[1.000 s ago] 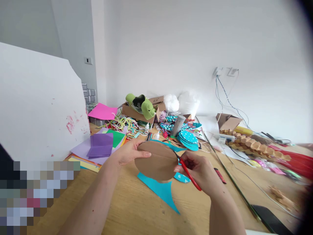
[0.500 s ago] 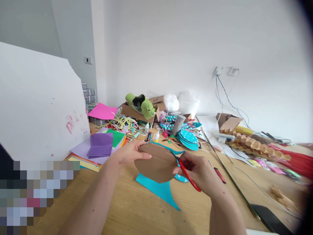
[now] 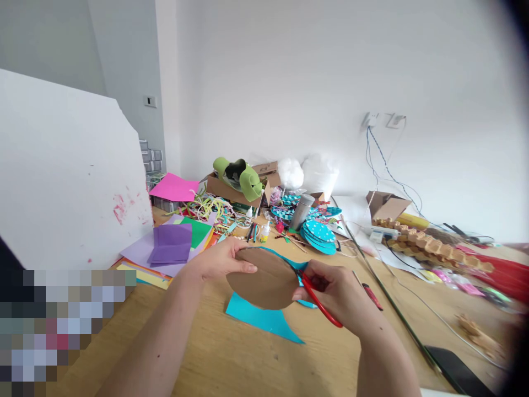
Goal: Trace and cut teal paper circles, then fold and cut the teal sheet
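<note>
Pale walls (image 3: pixel 273 82) rose behind a cluttered wooden table (image 3: pixel 231 364). Above it, the left hand (image 3: pixel 225 259) pinched the brown cardboard disc (image 3: pixel 264 281) by its left edge, while the right hand (image 3: pixel 334 284) held red-handled scissors (image 3: pixel 318 304), blades at the disc's right rim; blue material (image 3: pixel 301 265) showed beyond its far edge.

Holding a brown cardboard disc (image 3: pixel 264 284) in the left hand (image 3: pixel 225 262) and, at its right edge, red-handled scissors (image 3: pixel 316 301) in the right hand (image 3: pixel 334 286), above a wooden table (image 3: pixel 231 361), in front of stacked blue dotted discs (image 3: pixel 318 234).
</note>
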A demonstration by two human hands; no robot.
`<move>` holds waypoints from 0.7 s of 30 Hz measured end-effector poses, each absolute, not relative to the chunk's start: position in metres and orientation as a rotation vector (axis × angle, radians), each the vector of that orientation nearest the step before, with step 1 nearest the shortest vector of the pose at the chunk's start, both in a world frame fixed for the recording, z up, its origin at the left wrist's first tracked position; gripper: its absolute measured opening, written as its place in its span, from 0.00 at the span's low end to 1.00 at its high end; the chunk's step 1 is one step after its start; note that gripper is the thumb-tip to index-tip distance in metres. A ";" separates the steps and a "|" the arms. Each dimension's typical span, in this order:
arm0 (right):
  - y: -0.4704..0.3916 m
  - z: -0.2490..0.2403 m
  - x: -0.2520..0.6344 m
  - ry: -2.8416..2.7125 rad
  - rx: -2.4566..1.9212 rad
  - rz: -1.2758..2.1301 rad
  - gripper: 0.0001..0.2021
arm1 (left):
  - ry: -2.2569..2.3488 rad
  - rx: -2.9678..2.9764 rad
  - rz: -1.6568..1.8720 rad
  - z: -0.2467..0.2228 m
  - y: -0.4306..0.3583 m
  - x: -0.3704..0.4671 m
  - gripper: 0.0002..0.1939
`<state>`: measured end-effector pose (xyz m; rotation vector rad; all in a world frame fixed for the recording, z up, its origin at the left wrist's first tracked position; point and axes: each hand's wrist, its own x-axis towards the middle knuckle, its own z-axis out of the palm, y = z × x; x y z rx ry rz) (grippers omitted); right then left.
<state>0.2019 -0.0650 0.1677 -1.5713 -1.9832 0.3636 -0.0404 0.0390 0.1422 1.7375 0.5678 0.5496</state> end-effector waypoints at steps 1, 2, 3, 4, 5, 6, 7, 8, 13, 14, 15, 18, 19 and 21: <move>-0.066 0.168 0.202 -2.003 -1.573 0.348 0.20 | 0.557 1.760 0.536 0.143 0.038 -0.040 0.17; -0.066 0.168 0.201 -2.021 -1.574 0.328 0.20 | 0.552 1.780 0.528 0.144 0.038 -0.040 0.18; -0.067 0.168 0.201 -2.040 -1.575 0.307 0.20 | 0.553 1.794 0.524 0.145 0.037 -0.040 0.18; -0.067 0.168 0.201 -2.055 -1.576 0.283 0.19 | 0.557 1.804 0.523 0.146 0.037 -0.040 0.18; -0.067 0.168 0.200 -2.067 -1.577 0.260 0.19 | 0.562 1.813 0.524 0.146 0.036 -0.041 0.17; -0.067 0.169 0.200 -2.078 -1.575 0.240 0.19 | 0.565 1.822 0.525 0.146 0.036 -0.041 0.17; -0.068 0.168 0.200 -2.085 -1.567 0.226 0.19 | 0.569 1.830 0.526 0.146 0.036 -0.041 0.17; -0.067 0.168 0.200 -2.090 -1.558 0.217 0.19 | 0.572 1.840 0.527 0.146 0.036 -0.042 0.16; -0.066 0.166 0.201 -2.074 -1.558 0.198 0.20 | 0.593 1.878 0.523 0.147 0.036 -0.043 0.15; -0.066 0.166 0.201 -2.072 -1.561 0.191 0.21 | 0.592 1.880 0.520 0.147 0.036 -0.043 0.15; -0.066 0.166 0.201 -2.072 -1.561 0.187 0.21 | 0.589 1.879 0.517 0.147 0.036 -0.043 0.15; -0.067 0.168 0.199 -2.085 -1.565 0.206 0.20 | 0.575 1.876 0.509 0.147 0.036 -0.043 0.15; -0.068 0.168 0.199 -2.088 -1.568 0.214 0.19 | 0.571 1.877 0.507 0.146 0.036 -0.042 0.15; -0.068 0.168 0.197 -2.089 -1.575 0.227 0.19 | 0.567 1.877 0.506 0.145 0.036 -0.042 0.14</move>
